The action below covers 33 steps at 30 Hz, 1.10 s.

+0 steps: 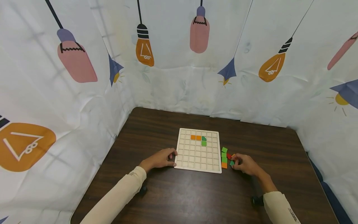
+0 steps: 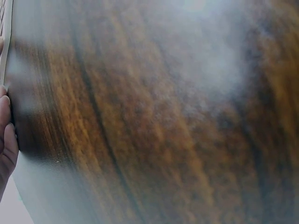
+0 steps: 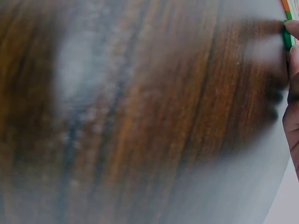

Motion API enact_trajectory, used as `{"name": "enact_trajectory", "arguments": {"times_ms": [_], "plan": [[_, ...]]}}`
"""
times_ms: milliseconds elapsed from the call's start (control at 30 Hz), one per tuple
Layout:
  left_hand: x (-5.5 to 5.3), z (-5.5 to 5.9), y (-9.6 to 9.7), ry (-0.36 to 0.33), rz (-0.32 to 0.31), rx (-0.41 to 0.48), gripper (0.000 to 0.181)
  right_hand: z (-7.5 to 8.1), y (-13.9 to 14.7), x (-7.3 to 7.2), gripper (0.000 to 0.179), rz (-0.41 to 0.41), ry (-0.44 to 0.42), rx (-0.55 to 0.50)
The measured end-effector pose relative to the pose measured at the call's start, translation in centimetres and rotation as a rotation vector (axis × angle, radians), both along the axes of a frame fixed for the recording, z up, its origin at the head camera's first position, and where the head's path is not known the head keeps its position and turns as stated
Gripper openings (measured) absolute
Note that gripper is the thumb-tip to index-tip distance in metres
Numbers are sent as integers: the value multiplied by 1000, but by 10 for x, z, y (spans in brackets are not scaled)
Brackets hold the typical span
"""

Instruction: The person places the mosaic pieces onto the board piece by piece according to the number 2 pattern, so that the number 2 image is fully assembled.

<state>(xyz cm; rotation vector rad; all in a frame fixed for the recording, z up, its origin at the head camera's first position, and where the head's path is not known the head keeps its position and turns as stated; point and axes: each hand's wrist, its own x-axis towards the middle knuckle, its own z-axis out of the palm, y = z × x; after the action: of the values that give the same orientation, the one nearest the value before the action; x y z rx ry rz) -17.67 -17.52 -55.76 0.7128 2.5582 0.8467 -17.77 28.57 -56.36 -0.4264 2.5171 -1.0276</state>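
From my station I see the left hand (image 1: 160, 158) at the left edge of the gridded board (image 1: 191, 158), thumb spread apart from the fingers and clasping nothing; I judge the touch is there to keep the board from sliding on the bench (image 1: 156, 130). Two orange squares (image 1: 195, 137), a dark green corner piece (image 1: 204, 138) and a light green square (image 1: 204, 143) sit in its upper cells, each within its own grid lines. Just beyond the right edge, loose green squares (image 1: 224, 157), an orange tile (image 1: 224, 165) and a red piece (image 1: 229, 156) lie close, probably for short reaches. Beside them the right hand (image 1: 246, 164) pinches a small green piece (image 3: 287, 39) between thumb and finger, seemingly for fine control.
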Motion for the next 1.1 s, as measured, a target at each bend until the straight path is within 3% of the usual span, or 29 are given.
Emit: {"name": "enact_trajectory", "arguments": {"times_ms": [367, 633, 1100], "plan": [[1, -1, -2, 7, 2, 6, 42, -3, -1, 1, 25, 33, 14, -28], [1, -1, -2, 6, 1, 2, 42, -5, 1, 1, 31, 4, 96, 19], [1, 1, -1, -7, 4, 0, 43, -7, 2, 1, 27, 23, 111, 10]]}}
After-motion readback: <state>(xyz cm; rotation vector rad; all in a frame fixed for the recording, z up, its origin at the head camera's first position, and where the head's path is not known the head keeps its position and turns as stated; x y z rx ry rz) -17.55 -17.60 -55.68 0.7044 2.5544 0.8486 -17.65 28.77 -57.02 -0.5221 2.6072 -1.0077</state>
